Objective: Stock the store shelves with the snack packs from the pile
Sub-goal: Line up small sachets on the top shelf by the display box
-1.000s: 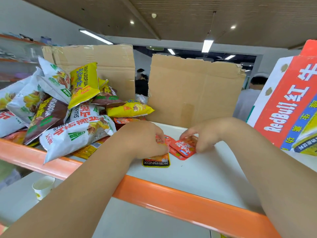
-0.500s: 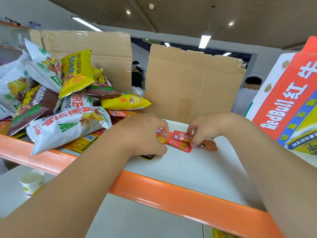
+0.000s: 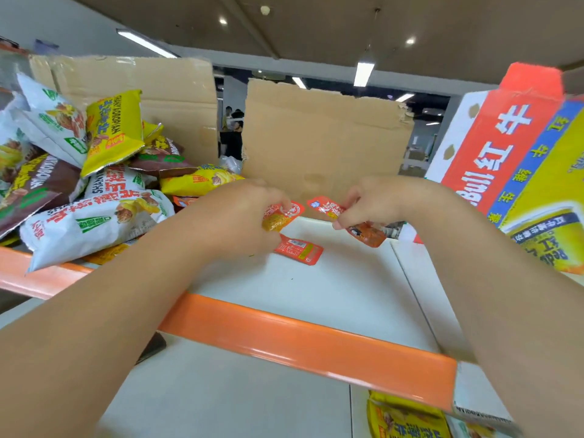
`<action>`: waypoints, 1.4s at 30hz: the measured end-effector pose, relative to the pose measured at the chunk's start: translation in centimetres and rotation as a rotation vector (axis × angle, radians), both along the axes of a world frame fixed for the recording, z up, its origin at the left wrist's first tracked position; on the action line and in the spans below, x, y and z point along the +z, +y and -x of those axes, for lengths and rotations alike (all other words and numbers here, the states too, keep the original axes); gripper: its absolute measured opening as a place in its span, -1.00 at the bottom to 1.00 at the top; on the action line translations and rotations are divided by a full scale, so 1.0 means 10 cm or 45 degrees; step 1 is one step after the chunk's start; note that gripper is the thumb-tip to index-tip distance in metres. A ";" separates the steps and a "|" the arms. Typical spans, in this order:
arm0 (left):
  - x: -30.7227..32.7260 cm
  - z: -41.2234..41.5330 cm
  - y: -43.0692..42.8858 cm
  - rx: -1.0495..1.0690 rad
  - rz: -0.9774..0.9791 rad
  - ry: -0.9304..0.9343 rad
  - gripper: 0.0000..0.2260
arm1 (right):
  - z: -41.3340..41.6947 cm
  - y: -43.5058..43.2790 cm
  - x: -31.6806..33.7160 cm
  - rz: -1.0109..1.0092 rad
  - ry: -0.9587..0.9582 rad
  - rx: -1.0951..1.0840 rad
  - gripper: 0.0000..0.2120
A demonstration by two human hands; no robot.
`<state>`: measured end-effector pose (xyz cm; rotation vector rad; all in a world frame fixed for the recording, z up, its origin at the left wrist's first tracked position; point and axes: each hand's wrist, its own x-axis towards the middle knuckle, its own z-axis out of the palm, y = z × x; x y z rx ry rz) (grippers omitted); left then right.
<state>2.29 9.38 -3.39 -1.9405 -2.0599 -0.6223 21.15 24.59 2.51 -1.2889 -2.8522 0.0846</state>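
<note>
Step in hand: sorting small packs on the shelf [image 3: 331, 279], beside the pile [image 3: 94, 197].

- Left hand [image 3: 243, 210]: fingers curled round an orange pack [image 3: 279, 218], thumb side hidden; pack lifted off the shelf surface, tilted.
- Right hand [image 3: 376, 200]: fingertips pinch a red pack [image 3: 327, 207]; a darker orange piece hangs below the fingers. Cannot tell whether that is the same pack or a second one.
- Loose pack [image 3: 298, 249]: flat on the shelf, label side down, between the two hands and just below the left one. Neither hand touches it.
- Pile: large bags heaped at the left end, some overhanging the orange rim [image 3: 300, 330].
- Cardboard [image 3: 325, 137] stands at the back; carton [image 3: 505, 159] closes off the right.

Judgement: early in the task, since most of the pile is unshelved.

Next move calls for setting both held packs down in a row near the back, faces forward, then squaring the loose pack to them. The packs are thin and slippery, so a light pinch at the edge and a low release should stop them sliding.
</note>
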 end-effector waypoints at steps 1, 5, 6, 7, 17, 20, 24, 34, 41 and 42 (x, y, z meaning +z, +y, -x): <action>0.05 -0.09 0.01 -0.015 -0.005 0.007 -0.56 | -0.12 0.00 0.04 -0.024 0.008 0.000 -0.57; 0.21 -0.62 0.16 -0.087 -0.025 0.025 -0.56 | -0.86 0.04 0.16 -0.045 0.069 -0.057 -0.56; 0.25 -0.79 0.22 -0.115 -0.026 0.019 -0.56 | -1.08 0.07 0.19 -0.053 0.082 -0.083 -0.56; 0.29 -0.97 0.30 -0.147 -0.024 0.006 -0.57 | -1.32 0.10 0.21 -0.058 0.096 -0.117 -0.56; 0.55 -3.32 1.29 -0.419 0.028 -0.080 -0.72 | -4.03 0.82 0.22 -0.115 0.195 -0.503 -0.46; 0.51 -4.01 1.67 -0.453 0.072 -0.005 -0.67 | -4.68 1.04 0.18 -0.135 0.138 -0.558 -0.37; 0.44 -4.72 2.12 -0.463 0.158 0.000 -0.74 | -5.18 1.33 0.11 -0.093 0.124 -0.590 -0.36; 0.13 -4.90 2.62 -0.227 0.289 -0.088 -0.76 | -4.66 1.68 -0.12 -0.103 -0.031 -0.316 -0.57; 0.09 -4.75 2.62 -0.172 0.325 -0.270 -0.82 | -4.79 1.93 -0.18 -0.174 0.139 -0.378 -0.45; 0.11 -4.75 2.62 -0.154 0.299 -0.286 -0.81 | -4.84 1.96 -0.16 -0.202 0.175 -0.393 -0.50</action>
